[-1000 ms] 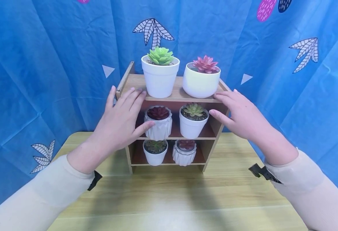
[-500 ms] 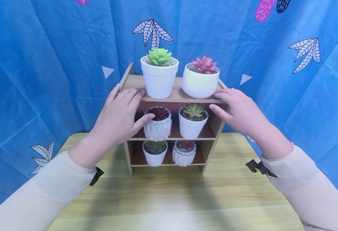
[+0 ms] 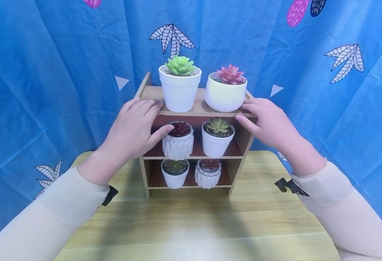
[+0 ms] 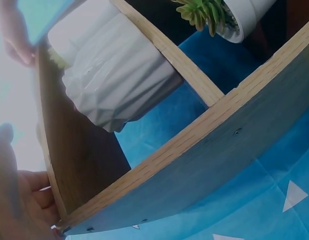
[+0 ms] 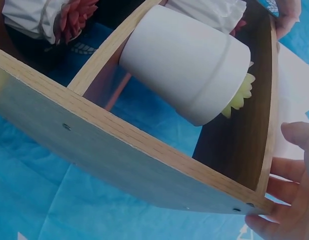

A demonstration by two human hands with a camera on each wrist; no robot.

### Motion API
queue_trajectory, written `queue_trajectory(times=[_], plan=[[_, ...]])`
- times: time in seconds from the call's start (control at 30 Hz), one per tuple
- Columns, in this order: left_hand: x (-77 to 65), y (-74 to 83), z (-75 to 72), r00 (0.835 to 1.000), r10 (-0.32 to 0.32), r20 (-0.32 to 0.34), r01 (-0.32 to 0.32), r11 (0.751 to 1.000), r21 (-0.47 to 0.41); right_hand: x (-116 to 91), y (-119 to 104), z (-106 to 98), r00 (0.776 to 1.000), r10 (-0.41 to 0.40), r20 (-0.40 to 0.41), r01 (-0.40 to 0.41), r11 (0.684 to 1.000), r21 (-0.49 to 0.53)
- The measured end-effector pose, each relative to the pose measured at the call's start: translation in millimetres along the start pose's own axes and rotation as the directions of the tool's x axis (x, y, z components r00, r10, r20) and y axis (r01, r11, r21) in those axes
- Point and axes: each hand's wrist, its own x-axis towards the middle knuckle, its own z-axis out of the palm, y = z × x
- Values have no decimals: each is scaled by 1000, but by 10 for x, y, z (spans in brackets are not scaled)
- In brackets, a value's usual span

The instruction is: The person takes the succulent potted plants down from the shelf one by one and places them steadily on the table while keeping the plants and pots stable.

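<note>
A small wooden shelf (image 3: 197,157) stands on the table with potted succulents on its tiers. My left hand (image 3: 130,128) rests on the top board's left front corner, thumb apart in front of a ribbed white pot (image 3: 177,146) with a dark red succulent. At the right front corner lies my right hand (image 3: 269,121), its fingers on the board beside a round white pot (image 3: 225,96) with a pink succulent. Next to that stands a taller white pot (image 3: 180,90) with a green succulent. Both wrist views show fingertips touching the corners, thumbs free of the wood.
A white pot (image 3: 217,141) with a pale green succulent shares the middle tier. Below sit another white pot (image 3: 175,177) and a ribbed pot (image 3: 208,177). The wooden table (image 3: 191,221) extends in front; a blue patterned cloth (image 3: 89,72) hangs behind.
My left hand's fingers have come down onto the shelf's corner, and the hand has closed in from the left. My right hand has shifted slightly left. The pots have stayed put.
</note>
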Motion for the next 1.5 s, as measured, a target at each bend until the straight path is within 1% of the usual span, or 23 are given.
queue_trajectory(times=[0.2, 0.4, 0.6, 0.87, 0.97, 1.1, 1.27, 1.5], plan=[[44, -17, 2, 1000, -1, 11, 1, 1000, 0, 25, 11, 16, 1000, 13, -4, -13, 1000, 2], [96, -22, 1, 999, -21, 26, 22, 1000, -18, 44, 19, 27, 1000, 22, -15, -22, 1000, 6], [136, -26, 13, 999, -32, 34, 33, 999, -26, 48, 36, 36, 999, 32, -9, -31, 999, 22], [181, -35, 38, 998, -50, 31, 50, 999, -15, 84, 74, 62, 1000, -4, -24, 4, 1000, 10], [190, -26, 44, 998, -51, 26, 51, 999, -4, 95, 90, 61, 999, -2, -33, 3, 1000, 21], [200, -6, 43, 999, -50, 18, 49, 999, 14, 102, 101, 51, 999, 14, -38, -13, 999, 36], [200, 9, 35, 998, -59, 23, 58, 998, 18, 115, 93, 33, 999, 34, -31, -32, 998, 49], [188, -4, 44, 998, -58, 20, 57, 998, 25, 136, 83, -4, 995, 103, 4, -103, 991, 89]])
